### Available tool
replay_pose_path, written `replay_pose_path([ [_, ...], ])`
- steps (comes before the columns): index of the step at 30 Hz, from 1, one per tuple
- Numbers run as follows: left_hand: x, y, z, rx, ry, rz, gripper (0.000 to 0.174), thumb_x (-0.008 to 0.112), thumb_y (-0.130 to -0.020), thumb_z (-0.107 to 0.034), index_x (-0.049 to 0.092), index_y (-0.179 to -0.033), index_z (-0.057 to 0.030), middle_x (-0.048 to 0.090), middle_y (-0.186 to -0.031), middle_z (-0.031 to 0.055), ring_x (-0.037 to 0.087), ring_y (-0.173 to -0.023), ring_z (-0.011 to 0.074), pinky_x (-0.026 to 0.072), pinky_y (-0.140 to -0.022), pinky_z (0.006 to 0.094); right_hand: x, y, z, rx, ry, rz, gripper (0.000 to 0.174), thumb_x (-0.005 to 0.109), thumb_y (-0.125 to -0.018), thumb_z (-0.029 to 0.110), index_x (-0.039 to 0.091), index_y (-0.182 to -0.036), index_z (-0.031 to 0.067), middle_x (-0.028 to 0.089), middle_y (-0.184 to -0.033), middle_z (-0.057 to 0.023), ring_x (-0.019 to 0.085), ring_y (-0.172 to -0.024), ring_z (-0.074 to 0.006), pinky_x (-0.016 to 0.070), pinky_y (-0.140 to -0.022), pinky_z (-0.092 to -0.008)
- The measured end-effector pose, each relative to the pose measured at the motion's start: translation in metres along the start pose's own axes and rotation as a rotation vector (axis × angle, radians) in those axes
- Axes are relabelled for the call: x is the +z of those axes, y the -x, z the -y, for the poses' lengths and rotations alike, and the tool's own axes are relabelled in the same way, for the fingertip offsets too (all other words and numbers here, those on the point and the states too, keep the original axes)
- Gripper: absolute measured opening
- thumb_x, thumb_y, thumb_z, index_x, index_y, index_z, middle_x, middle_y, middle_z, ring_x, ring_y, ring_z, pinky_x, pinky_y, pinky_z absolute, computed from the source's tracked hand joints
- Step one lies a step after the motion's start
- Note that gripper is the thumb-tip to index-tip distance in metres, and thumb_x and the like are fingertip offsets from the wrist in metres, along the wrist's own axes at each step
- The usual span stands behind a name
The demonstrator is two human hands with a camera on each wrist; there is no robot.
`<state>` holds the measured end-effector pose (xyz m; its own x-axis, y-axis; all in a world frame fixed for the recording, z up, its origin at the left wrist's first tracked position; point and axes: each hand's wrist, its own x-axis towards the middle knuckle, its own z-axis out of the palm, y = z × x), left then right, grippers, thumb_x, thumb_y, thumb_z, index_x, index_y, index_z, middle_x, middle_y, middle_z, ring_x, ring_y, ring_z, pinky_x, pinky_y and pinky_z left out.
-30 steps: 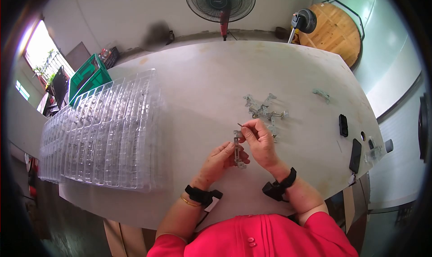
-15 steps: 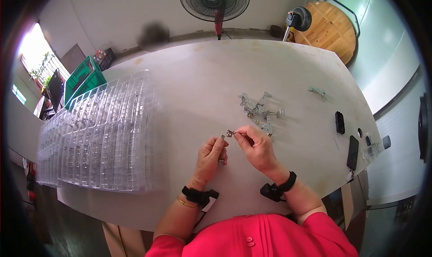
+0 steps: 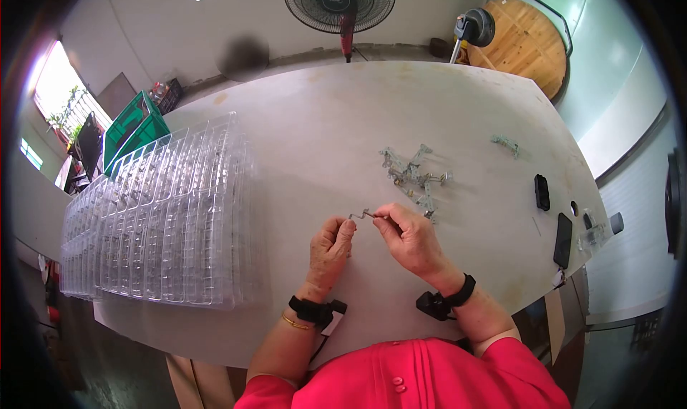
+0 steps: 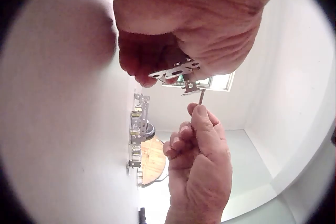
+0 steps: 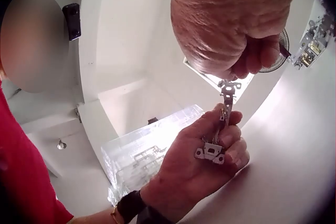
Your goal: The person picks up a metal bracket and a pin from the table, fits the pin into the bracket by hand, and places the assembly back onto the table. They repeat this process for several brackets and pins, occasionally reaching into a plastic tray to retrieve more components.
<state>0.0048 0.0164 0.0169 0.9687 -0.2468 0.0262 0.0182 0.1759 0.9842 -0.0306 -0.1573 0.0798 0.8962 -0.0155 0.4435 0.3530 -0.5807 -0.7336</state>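
My left hand (image 3: 330,255) grips a slim metal bracket (image 5: 212,152), its fingers curled round the middle; the bracket's upper end (image 5: 228,88) sticks out past the thumb. Just right of it, my right hand (image 3: 409,241) pinches a thin dark rod (image 4: 202,97) between thumb and forefinger. In the left wrist view the rod's tip is close to the bracket's small end piece (image 4: 190,86); whether they touch I cannot tell. A pile of similar metal brackets (image 3: 409,171) lies beyond the hands.
Stacked clear plastic trays (image 3: 164,216) fill the table's left side, with a green crate (image 3: 147,133) behind. On the right lie one more bracket (image 3: 507,146), a black object (image 3: 542,193), a phone (image 3: 563,241) and a small plastic bag (image 3: 592,237).
Both hands have shifted left from where they were a second ago, still close together. Since half a second ago the bracket's outer end has turned, and the right hand has moved only slightly.
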Motion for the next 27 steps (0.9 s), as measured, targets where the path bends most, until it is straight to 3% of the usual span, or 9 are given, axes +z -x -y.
replay_pose_path([
  [3,-0.003,0.0,0.002,0.032,-0.078,-0.013,0.022,0.059,-0.102,-0.025,0.062,-0.094,-0.0045,0.052,-0.068,-0.0052,0.047,-0.059,0.0026,0.0396,-0.052,0.0208,-0.004,0.001,0.001,0.149,-0.057,0.085,0.018,0.067,-0.092,0.009,0.06,-0.108,0.0036,0.063,-0.073,-0.0111,0.061,-0.063,-0.0222,0.0473,-0.058,-0.0324],
  [5,-0.003,0.0,0.003,0.034,-0.106,-0.021,0.021,0.061,-0.101,-0.023,0.063,-0.094,-0.004,0.052,-0.067,-0.0056,0.045,-0.059,0.0025,0.0387,-0.053,0.021,-0.006,0.001,-0.002,0.248,-0.199,0.164,0.023,0.065,-0.094,0.011,0.058,-0.114,0.0024,0.063,-0.072,-0.0075,0.06,-0.063,-0.0142,0.0466,-0.058,-0.0296],
  [8,-0.006,0.0,-0.003,0.093,-0.256,0.04,0.019,0.062,-0.1,-0.021,0.064,-0.093,-0.0029,0.052,-0.067,-0.005,0.044,-0.059,0.004,0.038,-0.053,0.0224,-0.008,0.001,-0.006,0.339,-0.361,0.211,0.022,0.064,-0.096,0.012,0.059,-0.115,0.0022,0.063,-0.071,-0.0033,0.058,-0.065,-0.0081,0.046,-0.059,-0.0266],
  [12,-0.003,0.002,-0.002,0.151,-0.319,0.107,0.017,0.064,-0.098,-0.019,0.064,-0.093,-0.0023,0.051,-0.067,-0.0041,0.043,-0.059,0.0052,0.0379,-0.054,0.0241,-0.012,-0.001,-0.003,0.363,-0.347,0.244,0.02,0.062,-0.098,0.014,0.06,-0.113,0.0015,0.063,-0.072,-0.0018,0.058,-0.066,-0.0071,0.046,-0.06,-0.025],
  [14,-0.002,0.003,-0.003,0.176,-0.365,0.119,0.016,0.065,-0.098,-0.018,0.064,-0.094,-0.0021,0.051,-0.065,-0.003,0.044,-0.06,0.0054,0.0384,-0.054,0.0243,-0.014,-0.001,-0.003,0.471,-0.43,0.309,0.019,0.06,-0.098,0.016,0.061,-0.11,0.001,0.063,-0.072,-0.0018,0.058,-0.067,-0.0069,0.0459,-0.06,-0.0247],
  [18,-0.001,0.006,-0.009,0.154,-0.425,0.125,0.017,0.063,-0.099,-0.018,0.065,-0.097,-0.0014,0.052,-0.07,-0.0055,0.044,-0.066,0.004,0.0383,-0.058,0.0222,-0.011,0.002,-0.009,0.467,-0.418,0.307,0.019,0.06,-0.099,0.018,0.063,-0.106,0.0009,0.063,-0.072,-0.0013,0.057,-0.066,-0.0073,0.0462,-0.06,-0.0249],
  [21,0.0,0.006,-0.006,0.119,-0.405,0.131,0.017,0.063,-0.099,-0.018,0.065,-0.097,-0.0011,0.052,-0.07,-0.0051,0.044,-0.065,0.0044,0.0388,-0.058,0.0226,-0.008,0.003,-0.015,0.436,-0.292,0.311,0.015,0.062,-0.099,0.016,0.065,-0.104,0.0031,0.06,-0.075,0.0043,0.055,-0.069,-0.0036,0.0456,-0.062,-0.0209],
  [23,0.0,0.005,-0.003,0.128,-0.403,0.169,0.017,0.064,-0.098,-0.018,0.065,-0.096,-0.0011,0.054,-0.071,-0.0052,0.045,-0.065,0.0049,0.039,-0.058,0.0229,-0.002,0.006,-0.023,0.297,-0.216,0.206,0.014,0.063,-0.097,0.016,0.065,-0.099,0.0028,0.059,-0.076,0.0012,0.053,-0.069,-0.0067,0.0457,-0.063,-0.0246],
  [27,0.002,0.006,-0.002,0.225,-0.529,0.286,0.017,0.063,-0.099,-0.019,0.065,-0.097,-0.0021,0.053,-0.07,-0.0056,0.044,-0.063,0.0047,0.0389,-0.057,0.0223,0.001,0.008,-0.021,0.315,-0.337,0.069,0.011,0.064,-0.097,0.016,0.065,-0.098,0.0042,0.057,-0.077,0.0029,0.052,-0.072,-0.0056,0.0448,-0.064,-0.0238],
])
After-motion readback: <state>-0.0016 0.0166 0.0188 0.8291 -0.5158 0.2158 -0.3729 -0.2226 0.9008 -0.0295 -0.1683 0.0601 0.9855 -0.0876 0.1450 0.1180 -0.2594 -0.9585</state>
